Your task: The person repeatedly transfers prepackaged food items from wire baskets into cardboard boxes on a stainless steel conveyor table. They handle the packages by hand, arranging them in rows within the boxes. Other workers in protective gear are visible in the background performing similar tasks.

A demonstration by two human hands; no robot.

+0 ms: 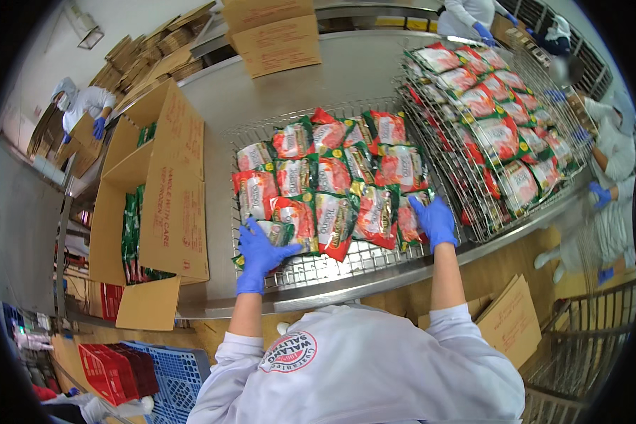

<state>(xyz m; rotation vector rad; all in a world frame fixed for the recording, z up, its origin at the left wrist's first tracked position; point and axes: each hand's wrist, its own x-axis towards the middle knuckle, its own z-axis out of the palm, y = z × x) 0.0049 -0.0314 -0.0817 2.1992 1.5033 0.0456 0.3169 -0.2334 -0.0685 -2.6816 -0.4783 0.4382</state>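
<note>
Red, white and green packets (332, 173) are being held in rows by a wire tray (290, 275) on the table (275, 92). Bold lettering is being displayed on their fronts, and red print on the open carton (180, 166). Its green packs (131, 240) are being partly hidden by cardboard. Edge packets are being partly covered by the left hand (260, 254) and right hand (437, 220), whose fingers are being held wide.

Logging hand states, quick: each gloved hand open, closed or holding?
Left hand: open, spread at a packet in the near left of the wire basket.
Right hand: at a rightmost packet; whether it grips cannot be told.
</note>
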